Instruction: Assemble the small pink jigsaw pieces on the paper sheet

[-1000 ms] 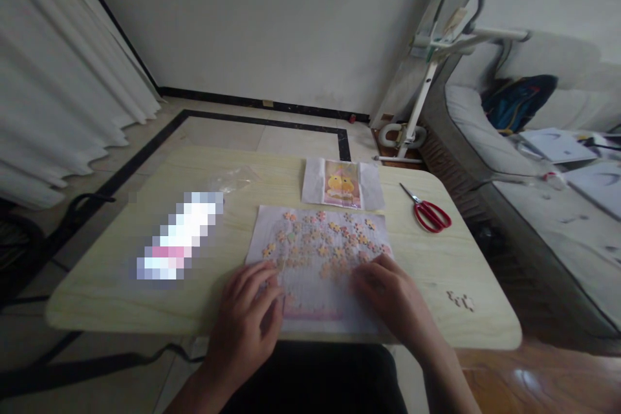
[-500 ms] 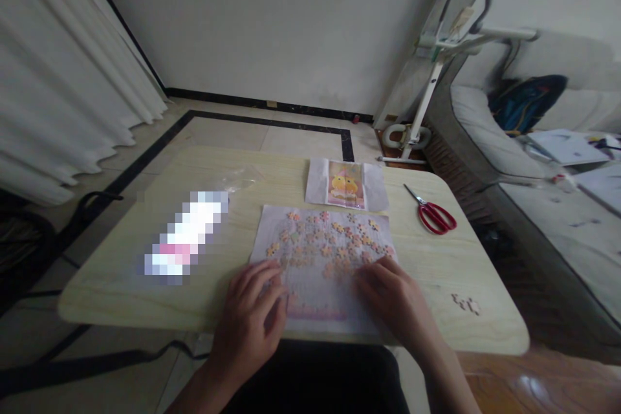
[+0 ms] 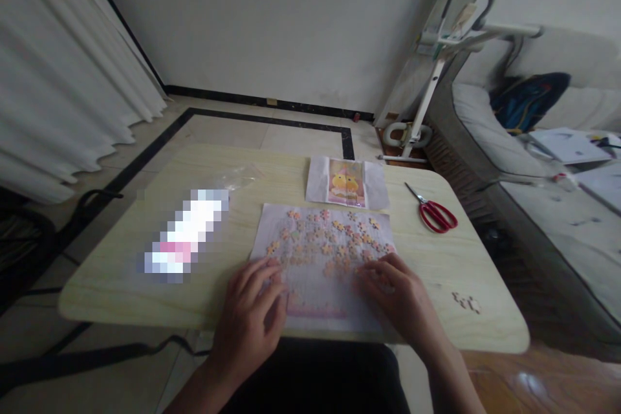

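Observation:
A white sheet [image 3: 320,304] lies near the front edge of the table, with a pinkish strip along its lower part. Many small jigsaw puzzle pieces [image 3: 342,251] in orange, yellow and pink are scattered over its upper half. My left hand [image 3: 255,304] rests at the sheet's left edge, fingers loosely stretched, holding nothing. Over the sheet's right side, my right hand [image 3: 391,288] has its fingers bent and drawn together beside the puzzle pieces. Its fingertips are blurred, and whatever they hold is hidden. Behind the sheet lies a picture of yellow cartoon figures [image 3: 346,182] on white paper.
Red-handled scissors [image 3: 436,215] lie at the table's right. A few loose pieces [image 3: 466,302] sit near the right front corner. On the left are a pixelated bright object [image 3: 189,233] and clear plastic wrap [image 3: 240,176]. A sofa [image 3: 548,207] stands beyond the right side.
My right hand has shifted slightly, its fingers curling a little more over the sheet. The left hand stays in place.

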{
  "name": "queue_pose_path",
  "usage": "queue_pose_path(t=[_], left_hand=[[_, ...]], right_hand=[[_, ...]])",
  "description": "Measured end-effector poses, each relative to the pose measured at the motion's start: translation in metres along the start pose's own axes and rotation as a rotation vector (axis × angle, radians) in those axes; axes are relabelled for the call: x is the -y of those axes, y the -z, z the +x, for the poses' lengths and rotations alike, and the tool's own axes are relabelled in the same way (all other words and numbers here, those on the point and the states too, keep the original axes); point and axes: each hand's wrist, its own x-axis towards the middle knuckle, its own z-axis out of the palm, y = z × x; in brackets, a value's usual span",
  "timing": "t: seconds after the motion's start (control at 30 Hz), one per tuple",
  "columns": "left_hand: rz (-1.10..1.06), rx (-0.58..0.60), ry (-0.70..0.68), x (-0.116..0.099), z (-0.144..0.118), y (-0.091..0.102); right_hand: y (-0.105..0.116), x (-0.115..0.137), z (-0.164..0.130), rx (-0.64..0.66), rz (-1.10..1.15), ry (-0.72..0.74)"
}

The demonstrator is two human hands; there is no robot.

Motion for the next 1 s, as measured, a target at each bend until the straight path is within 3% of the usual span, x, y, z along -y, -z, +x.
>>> queue_pose_path(t=[0.67, 0.87, 1.0], left_hand=[[0.05, 0.035, -0.041, -0.003, 0.0, 0.004], [0.05, 0.057, -0.074, -0.004, 0.003, 0.006], [0.049, 0.069, -0.081, -0.003, 0.002, 0.007]], right_hand=[[0.021, -0.02, -0.025, -0.072, -0.092, -0.096], [0.015, 0.003, -0.035, 0.045, 0.011, -0.068], [0.006, 0.028, -0.034, 0.204, 0.074, -0.032]])
